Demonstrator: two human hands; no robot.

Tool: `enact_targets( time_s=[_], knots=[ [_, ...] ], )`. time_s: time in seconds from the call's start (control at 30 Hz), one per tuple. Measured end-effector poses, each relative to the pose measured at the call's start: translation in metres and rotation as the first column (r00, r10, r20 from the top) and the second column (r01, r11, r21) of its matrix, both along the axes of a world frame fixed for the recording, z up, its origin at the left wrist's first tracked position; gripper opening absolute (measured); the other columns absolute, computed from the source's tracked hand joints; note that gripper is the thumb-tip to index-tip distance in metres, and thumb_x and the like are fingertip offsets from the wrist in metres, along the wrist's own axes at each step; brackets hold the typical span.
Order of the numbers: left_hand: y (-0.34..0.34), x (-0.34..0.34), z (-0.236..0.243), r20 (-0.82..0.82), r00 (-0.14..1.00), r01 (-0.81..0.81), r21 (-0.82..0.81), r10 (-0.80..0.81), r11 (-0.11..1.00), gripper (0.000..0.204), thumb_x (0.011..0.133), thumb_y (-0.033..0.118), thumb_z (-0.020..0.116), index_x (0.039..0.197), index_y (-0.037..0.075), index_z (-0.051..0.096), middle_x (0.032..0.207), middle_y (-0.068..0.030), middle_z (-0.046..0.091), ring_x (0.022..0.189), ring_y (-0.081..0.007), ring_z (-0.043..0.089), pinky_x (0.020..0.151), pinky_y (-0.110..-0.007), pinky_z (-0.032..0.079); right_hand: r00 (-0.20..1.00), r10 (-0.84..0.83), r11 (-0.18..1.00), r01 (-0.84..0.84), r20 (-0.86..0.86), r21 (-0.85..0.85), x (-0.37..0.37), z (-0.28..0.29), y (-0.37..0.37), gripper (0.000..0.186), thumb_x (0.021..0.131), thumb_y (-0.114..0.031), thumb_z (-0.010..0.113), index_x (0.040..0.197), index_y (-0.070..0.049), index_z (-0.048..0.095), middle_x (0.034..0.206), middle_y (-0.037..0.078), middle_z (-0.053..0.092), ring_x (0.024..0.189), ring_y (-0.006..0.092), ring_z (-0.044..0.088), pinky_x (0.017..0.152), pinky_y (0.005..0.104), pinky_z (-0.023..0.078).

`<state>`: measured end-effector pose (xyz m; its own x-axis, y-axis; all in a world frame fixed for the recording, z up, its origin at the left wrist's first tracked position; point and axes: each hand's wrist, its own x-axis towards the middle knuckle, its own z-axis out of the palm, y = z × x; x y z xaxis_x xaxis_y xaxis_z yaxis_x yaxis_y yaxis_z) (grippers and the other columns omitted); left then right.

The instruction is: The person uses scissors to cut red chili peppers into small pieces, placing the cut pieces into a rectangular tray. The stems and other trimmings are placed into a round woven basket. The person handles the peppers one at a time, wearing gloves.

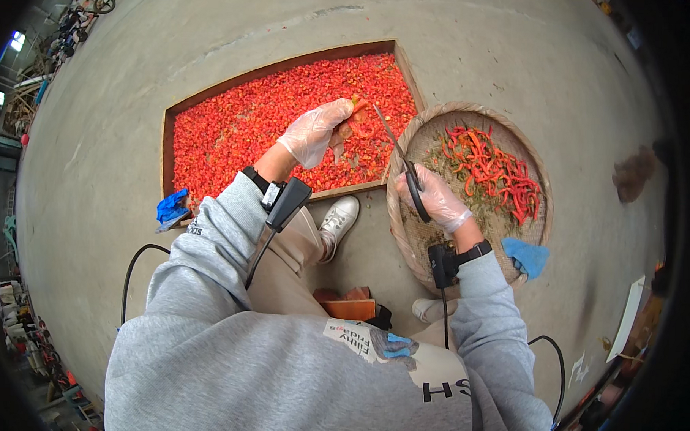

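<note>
the left hand (311,132) pinches a pepper (361,106) above the wooden tray (168,152) at left, while the right hand (438,200) is clamped round scissors (410,171) over the woven basket (461,109) at right.

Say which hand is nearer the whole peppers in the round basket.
Right: the right hand is above the basket, just left of those peppers; the left hand is farther, over the rectangular tray.

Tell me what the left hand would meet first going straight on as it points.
Probably the scissors in the right hand, close beyond the red pepper that the left hand holds, though depth is unclear.
</note>
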<state>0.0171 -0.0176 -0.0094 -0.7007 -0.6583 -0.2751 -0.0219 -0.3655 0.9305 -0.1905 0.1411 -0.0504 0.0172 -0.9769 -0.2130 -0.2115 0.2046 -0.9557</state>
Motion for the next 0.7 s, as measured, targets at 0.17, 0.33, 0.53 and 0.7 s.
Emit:
enact_targets(
  time_s=[0.17,0.33,0.53,0.7],
  knots=[
    [0.005,-0.005,0.005,-0.022,0.993,0.112,-0.012,-0.112,0.994,0.038,0.092,0.044,0.051,0.095,0.006,0.056,0.069,0.0006,0.046,0.055,-0.0103,0.047,0.043,-0.025,0.042,0.984,0.067,0.997,-0.070,-0.166,-0.014,-0.004,-0.001,0.000,0.044,0.078,-0.039,0.073,0.090,-0.003,0.050,0.077,0.010,0.056,0.072,0.0213,0.052,0.070,0.0359,0.044],
    [0.012,-0.008,0.006,0.011,0.976,0.220,-0.008,-0.220,0.976,0.037,0.093,0.042,0.049,0.096,0.006,0.055,0.065,-0.0006,0.046,0.050,-0.0105,0.044,0.043,-0.025,0.039,0.986,0.057,0.996,-0.067,-0.155,-0.057,-0.002,0.003,-0.001,0.049,0.075,-0.043,0.074,0.089,-0.003,0.049,0.077,0.012,0.054,0.073,0.0237,0.051,0.070,0.0377,0.044],
    [0.010,-0.008,0.005,0.125,0.953,0.297,-0.207,-0.276,0.932,0.037,0.095,0.042,0.047,0.101,0.006,0.055,0.068,-0.0019,0.050,0.050,-0.0102,0.042,0.046,-0.024,0.038,0.995,0.042,0.998,-0.046,-0.091,-0.043,0.002,0.012,0.000,0.039,0.078,-0.035,0.073,0.085,-0.002,0.054,0.071,0.005,0.055,0.067,0.0163,0.050,0.065,0.0325,0.044],
    [0.012,-0.005,0.005,0.095,0.963,0.264,-0.126,-0.254,0.956,0.035,0.096,0.040,0.048,0.104,0.007,0.055,0.069,-0.0004,0.048,0.054,-0.0099,0.043,0.048,-0.025,0.039,1.000,-0.025,0.999,0.025,0.001,0.039,0.005,0.020,-0.002,0.030,0.081,-0.030,0.071,0.079,-0.002,0.060,0.069,0.000,0.056,0.064,0.0086,0.048,0.060,0.0270,0.043]
  ],
)
